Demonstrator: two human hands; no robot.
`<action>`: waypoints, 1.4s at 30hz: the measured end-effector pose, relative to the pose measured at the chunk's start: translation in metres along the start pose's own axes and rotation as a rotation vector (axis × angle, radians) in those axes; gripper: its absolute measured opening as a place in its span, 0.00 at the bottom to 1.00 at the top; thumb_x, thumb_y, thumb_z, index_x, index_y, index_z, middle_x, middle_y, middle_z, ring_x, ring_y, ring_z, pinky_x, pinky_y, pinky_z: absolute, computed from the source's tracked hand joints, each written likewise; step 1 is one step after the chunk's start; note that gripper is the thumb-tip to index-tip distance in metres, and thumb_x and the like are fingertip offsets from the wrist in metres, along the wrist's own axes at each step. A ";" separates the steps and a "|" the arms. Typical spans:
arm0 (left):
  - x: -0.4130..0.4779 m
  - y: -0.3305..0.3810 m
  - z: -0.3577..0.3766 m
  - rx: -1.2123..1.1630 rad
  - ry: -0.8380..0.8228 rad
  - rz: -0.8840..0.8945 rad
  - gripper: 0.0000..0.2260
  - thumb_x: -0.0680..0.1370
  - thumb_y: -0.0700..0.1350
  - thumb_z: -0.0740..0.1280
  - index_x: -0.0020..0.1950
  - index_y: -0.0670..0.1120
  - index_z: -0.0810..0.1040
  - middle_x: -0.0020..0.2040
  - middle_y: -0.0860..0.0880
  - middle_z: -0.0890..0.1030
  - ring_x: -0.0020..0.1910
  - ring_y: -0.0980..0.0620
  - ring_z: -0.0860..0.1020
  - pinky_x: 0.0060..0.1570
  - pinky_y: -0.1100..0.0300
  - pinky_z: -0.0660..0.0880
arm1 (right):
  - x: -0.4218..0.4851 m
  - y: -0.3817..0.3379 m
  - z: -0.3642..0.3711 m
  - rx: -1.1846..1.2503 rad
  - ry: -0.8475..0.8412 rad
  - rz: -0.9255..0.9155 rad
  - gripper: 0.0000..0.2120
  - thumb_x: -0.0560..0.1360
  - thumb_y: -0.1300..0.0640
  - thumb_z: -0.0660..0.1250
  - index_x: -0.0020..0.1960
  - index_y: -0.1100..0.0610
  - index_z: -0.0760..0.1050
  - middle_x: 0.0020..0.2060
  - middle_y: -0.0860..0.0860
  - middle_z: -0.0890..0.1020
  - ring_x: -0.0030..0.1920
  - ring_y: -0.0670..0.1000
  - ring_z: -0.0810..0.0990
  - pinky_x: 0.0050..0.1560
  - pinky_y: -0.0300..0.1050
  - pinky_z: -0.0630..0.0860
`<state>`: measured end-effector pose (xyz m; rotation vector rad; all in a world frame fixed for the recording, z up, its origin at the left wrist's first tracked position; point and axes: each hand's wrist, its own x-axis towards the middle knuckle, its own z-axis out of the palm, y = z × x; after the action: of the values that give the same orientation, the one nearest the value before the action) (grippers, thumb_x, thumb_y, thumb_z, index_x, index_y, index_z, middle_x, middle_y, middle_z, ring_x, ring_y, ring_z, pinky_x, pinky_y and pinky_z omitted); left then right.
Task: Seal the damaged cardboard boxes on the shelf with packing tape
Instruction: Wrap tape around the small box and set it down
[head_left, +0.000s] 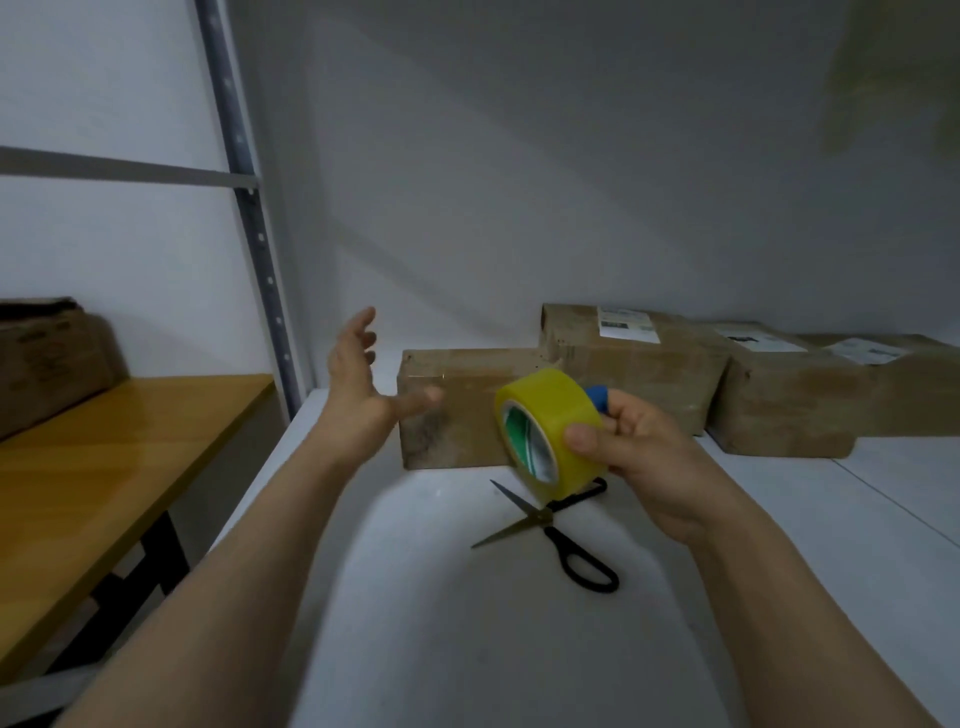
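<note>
My right hand grips a yellow roll of packing tape with a green-and-white core, held above the white shelf. Behind my fingers something small and blue shows. My left hand hangs open in the air, fingers spread, just left of a worn cardboard box and apart from it. A second box with a white label stands behind and to the right. Two more labelled boxes lie further right. Black-handled scissors lie open on the shelf under the tape roll.
A grey perforated shelf post rises at the left edge of the shelf. Beyond it stands a yellow-topped table with a dark cardboard box on it. A grey wall closes the back of the shelf.
</note>
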<state>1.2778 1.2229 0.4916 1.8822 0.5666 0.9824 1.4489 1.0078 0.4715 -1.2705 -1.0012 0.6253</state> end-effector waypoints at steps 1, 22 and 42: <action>0.005 -0.008 0.001 -0.005 -0.115 -0.063 0.51 0.70 0.46 0.80 0.80 0.62 0.49 0.80 0.48 0.58 0.77 0.46 0.61 0.69 0.51 0.67 | 0.000 -0.002 -0.003 0.013 0.016 0.000 0.28 0.67 0.48 0.78 0.60 0.61 0.77 0.47 0.55 0.86 0.46 0.52 0.85 0.45 0.42 0.80; 0.010 -0.004 -0.005 0.534 0.049 -0.303 0.29 0.76 0.62 0.68 0.72 0.47 0.73 0.73 0.41 0.71 0.70 0.39 0.70 0.69 0.42 0.69 | -0.006 -0.012 -0.003 0.052 0.006 -0.128 0.35 0.61 0.36 0.80 0.53 0.63 0.80 0.40 0.56 0.82 0.39 0.52 0.81 0.39 0.40 0.78; -0.022 0.051 0.030 -0.412 -0.474 -0.126 0.10 0.77 0.34 0.66 0.55 0.41 0.83 0.50 0.42 0.85 0.49 0.48 0.83 0.50 0.59 0.81 | -0.014 -0.021 0.000 -0.089 -0.096 -0.160 0.13 0.68 0.48 0.73 0.48 0.55 0.83 0.41 0.55 0.83 0.42 0.53 0.82 0.43 0.43 0.79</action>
<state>1.2891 1.1677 0.5195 1.6055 0.1777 0.4940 1.4391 0.9914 0.4876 -1.2330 -1.2090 0.5264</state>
